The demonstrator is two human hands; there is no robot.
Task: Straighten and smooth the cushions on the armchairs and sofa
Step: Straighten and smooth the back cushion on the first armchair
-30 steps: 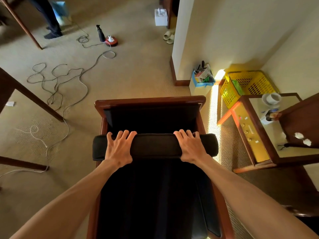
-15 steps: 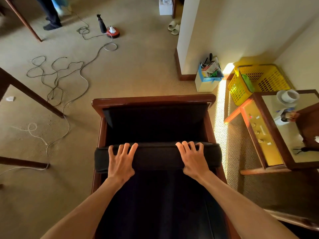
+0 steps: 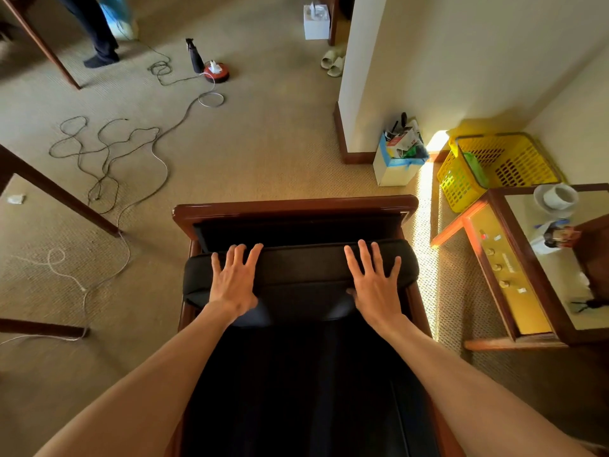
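Head view: looking down over a dark armchair [image 3: 296, 209] with a glossy wooden frame. Black cushion [image 3: 300, 275] lying crosswise over the seat, just in front of the wooden rail at the far edge, ends reaching both armrests. Left hand [image 3: 234, 285] flat on the cushion's left half, fingers straight and spread wide, holding nothing. Right hand [image 3: 375, 288] flat on the right half, fingers likewise straight and splayed, pressing down, holding nothing. Both bare forearms stretched forward from the bottom corners. Beyond the armchair, beige carpet [image 3: 263, 143] with a long tangled cable [image 3: 108, 153] running to a red round device [image 3: 216, 72] beside a dark spray bottle [image 3: 195, 56]. Farther off, a pair of pale slippers [image 3: 333, 62] near a white box [image 3: 316, 21], and another person's dark trouser leg [image 3: 95, 31] at the top left. To the right, a white bin [image 3: 397, 159] stuffed with rubbish against the wall corner, a yellow plastic basket [image 3: 494, 166] beside it, and a wooden bench [image 3: 514, 265] with knobs on its front panel carrying a white cup [image 3: 560, 196].
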